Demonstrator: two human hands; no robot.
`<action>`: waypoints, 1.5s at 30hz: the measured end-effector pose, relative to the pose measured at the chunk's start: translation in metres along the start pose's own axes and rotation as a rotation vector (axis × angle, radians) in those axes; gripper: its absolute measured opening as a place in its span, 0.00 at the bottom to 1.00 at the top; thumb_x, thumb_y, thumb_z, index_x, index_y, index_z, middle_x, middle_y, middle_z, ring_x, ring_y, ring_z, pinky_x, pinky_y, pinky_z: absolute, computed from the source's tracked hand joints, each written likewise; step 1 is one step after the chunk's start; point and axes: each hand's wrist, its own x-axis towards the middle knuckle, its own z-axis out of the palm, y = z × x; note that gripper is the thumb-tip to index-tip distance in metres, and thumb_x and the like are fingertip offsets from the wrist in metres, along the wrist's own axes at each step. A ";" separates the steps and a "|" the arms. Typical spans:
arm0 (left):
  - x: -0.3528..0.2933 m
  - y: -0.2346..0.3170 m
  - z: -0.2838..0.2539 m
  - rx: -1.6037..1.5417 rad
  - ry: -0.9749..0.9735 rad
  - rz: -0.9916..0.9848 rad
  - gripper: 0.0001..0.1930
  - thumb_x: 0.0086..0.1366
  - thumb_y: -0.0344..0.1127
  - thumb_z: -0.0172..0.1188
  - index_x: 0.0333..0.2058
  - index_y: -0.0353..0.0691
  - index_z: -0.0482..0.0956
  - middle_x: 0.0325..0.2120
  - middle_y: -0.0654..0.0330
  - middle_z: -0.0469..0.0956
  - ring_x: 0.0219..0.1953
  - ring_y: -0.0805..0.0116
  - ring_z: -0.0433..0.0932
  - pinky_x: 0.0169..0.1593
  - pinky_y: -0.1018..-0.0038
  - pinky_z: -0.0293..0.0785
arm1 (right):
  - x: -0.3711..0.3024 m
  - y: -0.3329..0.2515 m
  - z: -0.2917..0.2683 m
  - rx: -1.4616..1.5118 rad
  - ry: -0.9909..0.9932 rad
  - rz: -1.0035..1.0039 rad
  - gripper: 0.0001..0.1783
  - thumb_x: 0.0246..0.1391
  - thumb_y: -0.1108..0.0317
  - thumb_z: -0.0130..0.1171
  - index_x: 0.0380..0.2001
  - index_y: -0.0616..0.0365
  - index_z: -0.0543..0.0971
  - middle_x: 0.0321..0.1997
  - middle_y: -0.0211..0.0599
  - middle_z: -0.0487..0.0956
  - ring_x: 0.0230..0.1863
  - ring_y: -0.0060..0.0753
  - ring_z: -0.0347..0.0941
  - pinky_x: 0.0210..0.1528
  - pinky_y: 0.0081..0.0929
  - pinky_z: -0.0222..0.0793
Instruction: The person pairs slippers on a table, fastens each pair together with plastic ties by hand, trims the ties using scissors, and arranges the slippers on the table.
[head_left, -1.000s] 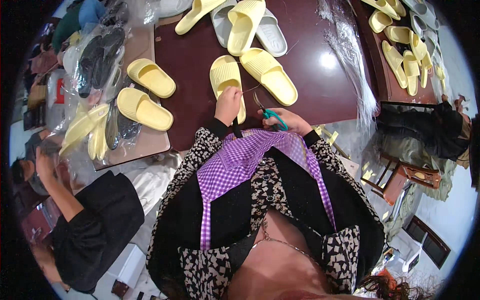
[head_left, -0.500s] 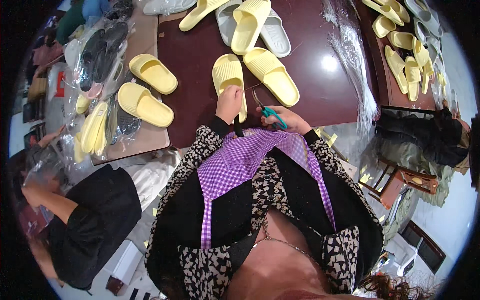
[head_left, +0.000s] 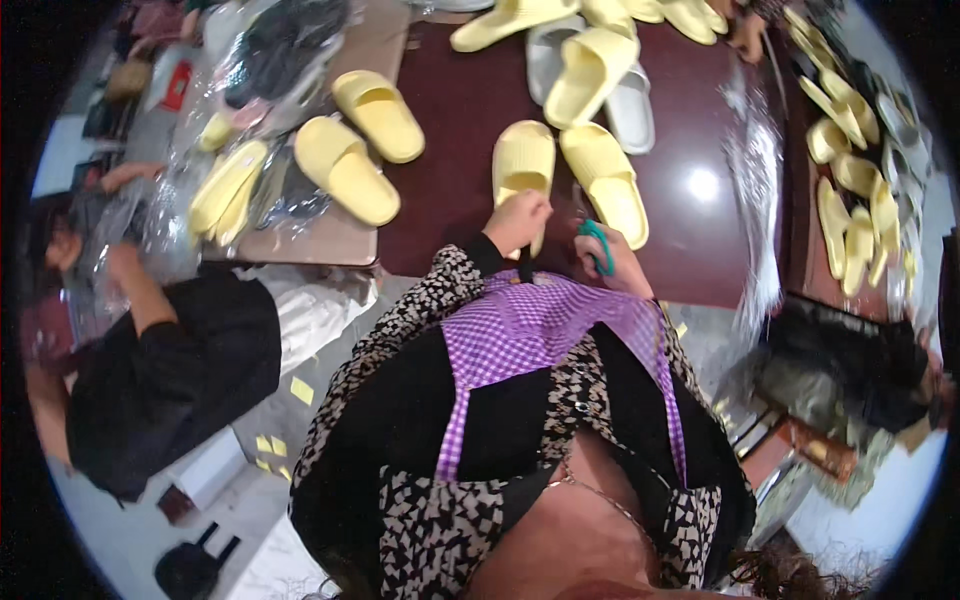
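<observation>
Closed in a pinch, my left hand (head_left: pixel 518 222) covers part of a yellow slide slipper (head_left: pixel 524 152) on the table. Whatever lies between its fingertips is too small to make out. Teal-handled scissors (head_left: pixel 597 246) are in my right hand (head_left: pixel 624 268), their blurred blades pointing away from me, close to a second yellow slipper (head_left: pixel 606 180). That second slipper lies beside the first, tilted, its toe end farther off. A purple checked apron (head_left: pixel 530 325) hangs in front of me, below both hands.
Two more yellow slippers (head_left: pixel 350 172) lie to the left. Yellow and grey slippers (head_left: pixel 590 75) overlap at the far side. Clear plastic strips (head_left: pixel 765 210) hang along the table's right edge. A co-worker in black (head_left: pixel 185 370) handles plastic bags at left; another person's hand (head_left: pixel 748 40) shows at far right.
The view has swung, so the table and slippers sit farther right in the picture. Both hands stay near the same two slippers; the scissors are still held, their blades now harder to see.
</observation>
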 end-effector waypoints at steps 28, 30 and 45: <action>0.016 -0.046 -0.067 0.146 0.345 -0.105 0.07 0.58 0.32 0.51 0.31 0.36 0.74 0.28 0.47 0.76 0.33 0.50 0.76 0.34 0.62 0.71 | 0.032 -0.002 0.025 -0.233 -0.296 -0.058 0.30 0.45 0.70 0.56 0.55 0.64 0.63 0.35 0.27 0.69 0.34 0.18 0.66 0.36 0.17 0.64; 0.009 -0.039 -0.064 0.043 0.360 -0.118 0.07 0.58 0.32 0.51 0.31 0.35 0.75 0.28 0.48 0.76 0.32 0.51 0.76 0.34 0.63 0.71 | 0.042 -0.002 0.031 -0.274 -0.364 -0.072 0.31 0.45 0.70 0.55 0.55 0.64 0.62 0.35 0.28 0.69 0.34 0.19 0.66 0.37 0.17 0.64; -0.014 -0.047 -0.091 0.073 0.518 -0.137 0.06 0.57 0.31 0.55 0.30 0.34 0.76 0.26 0.51 0.77 0.30 0.56 0.77 0.33 0.69 0.72 | 0.121 -0.044 0.103 -0.300 -0.549 0.107 0.26 0.45 0.67 0.56 0.49 0.66 0.67 0.24 0.29 0.71 0.23 0.19 0.67 0.26 0.17 0.65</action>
